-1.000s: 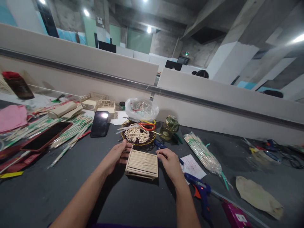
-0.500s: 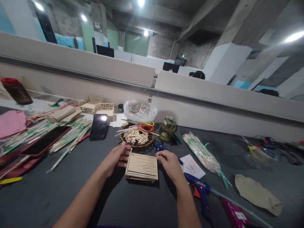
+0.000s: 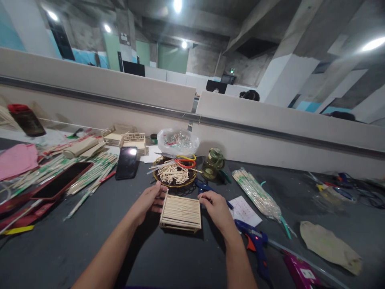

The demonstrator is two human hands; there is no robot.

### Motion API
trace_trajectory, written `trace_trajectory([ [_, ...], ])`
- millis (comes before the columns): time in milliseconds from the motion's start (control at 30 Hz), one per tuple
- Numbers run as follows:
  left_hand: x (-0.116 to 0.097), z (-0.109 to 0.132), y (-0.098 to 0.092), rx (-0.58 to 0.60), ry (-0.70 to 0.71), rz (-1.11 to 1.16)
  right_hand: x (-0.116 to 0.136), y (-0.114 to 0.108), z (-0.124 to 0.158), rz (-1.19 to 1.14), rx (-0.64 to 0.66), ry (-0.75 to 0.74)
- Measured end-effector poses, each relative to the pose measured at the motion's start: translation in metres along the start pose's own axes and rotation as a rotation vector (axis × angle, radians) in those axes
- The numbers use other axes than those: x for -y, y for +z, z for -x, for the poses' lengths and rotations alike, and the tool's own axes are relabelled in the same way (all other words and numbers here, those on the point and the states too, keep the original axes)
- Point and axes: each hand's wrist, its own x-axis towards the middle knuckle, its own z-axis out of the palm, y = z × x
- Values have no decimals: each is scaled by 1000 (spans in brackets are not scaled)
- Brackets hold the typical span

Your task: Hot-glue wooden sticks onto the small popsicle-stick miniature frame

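A small square box made of wooden sticks [image 3: 181, 212] lies on the dark table [image 3: 90, 241] in front of me. My left hand [image 3: 149, 199] holds its left far corner, fingers curled against the side. My right hand [image 3: 214, 207] grips the right far corner the same way. Just behind the box stands a round basket [image 3: 174, 174] with short cut sticks and red and yellow handled scissors.
A black phone [image 3: 126, 162], bundles of wrapped chopsticks [image 3: 90, 172] and a red tray [image 3: 57, 182] lie left. A green jar [image 3: 213, 163], a bagged stick bundle [image 3: 258, 197], a paper slip [image 3: 243, 211] and a blue glue gun [image 3: 255, 245] lie right. A grey partition [image 3: 270, 128] runs behind.
Both hands stay on the stick box; the view has shifted slightly, and the box sits about where it was.
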Motion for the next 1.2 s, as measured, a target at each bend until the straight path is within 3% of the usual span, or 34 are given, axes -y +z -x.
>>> trace_trajectory([
  [567, -10, 8, 8, -16, 23, -31, 1, 0, 1, -9, -24, -6],
  [733, -5, 1, 3, -77, 34, -92, 0, 2, 1, -19, -31, -12],
  [833, -7, 0, -4, -241, 185, -267, -1, 0, 0, -27, -42, -12],
  [967, -23, 18, 0, -554, 642, -473, 5, -7, 2, -96, -109, -1],
  [1000, -28, 26, 6, -577, 715, -458, 9, -9, 4, -125, -114, -1],
  [1067, -34, 43, 24, -523, 771, -395, 20, -10, 11, -182, -100, -12],
  [1200, -27, 68, 69, -186, 705, -318, 47, -6, 36, -228, -85, -116],
])
